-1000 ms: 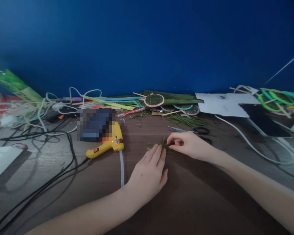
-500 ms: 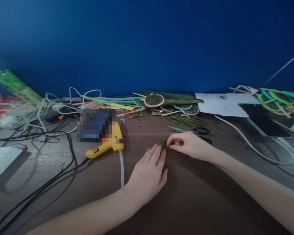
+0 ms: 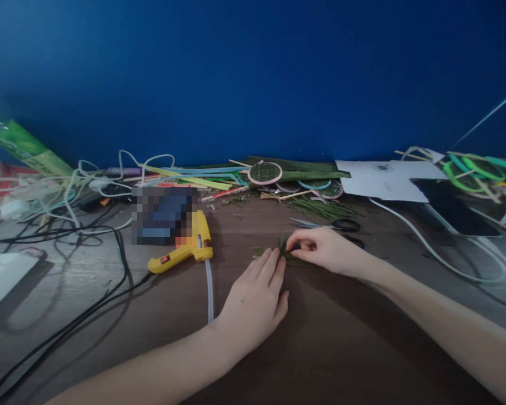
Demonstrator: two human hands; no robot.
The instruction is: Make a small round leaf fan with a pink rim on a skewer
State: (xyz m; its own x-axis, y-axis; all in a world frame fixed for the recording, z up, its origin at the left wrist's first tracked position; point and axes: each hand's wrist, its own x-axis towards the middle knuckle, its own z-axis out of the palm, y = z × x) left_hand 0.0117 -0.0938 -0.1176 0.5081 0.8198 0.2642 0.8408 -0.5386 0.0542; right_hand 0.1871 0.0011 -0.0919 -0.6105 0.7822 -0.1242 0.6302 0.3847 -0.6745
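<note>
Thin green leaf strips [image 3: 297, 261] lie crossed on the dark table, partly under both hands. My left hand [image 3: 255, 292] lies flat with its fingers stretched out, its fingertips pressing on the strips. Just to the right, my right hand [image 3: 316, 247] is closed, thumb and forefinger pinched at a strip that stands up near the crossing. Behind my right hand lie scissors [image 3: 348, 225] with dark handles, partly hidden by it.
A yellow glue gun [image 3: 181, 253] with a clear glue stick is on the left, beside a blurred dark object [image 3: 164, 216]. Black cables [image 3: 124, 264] run at far left. Along the blue wall lie round woven fans [image 3: 265, 173], leaves, white paper [image 3: 383, 180] and a phone [image 3: 455, 207].
My right hand has shifted very slightly left at the strips, and the upright strip has moved a little. My left hand has stayed in place.
</note>
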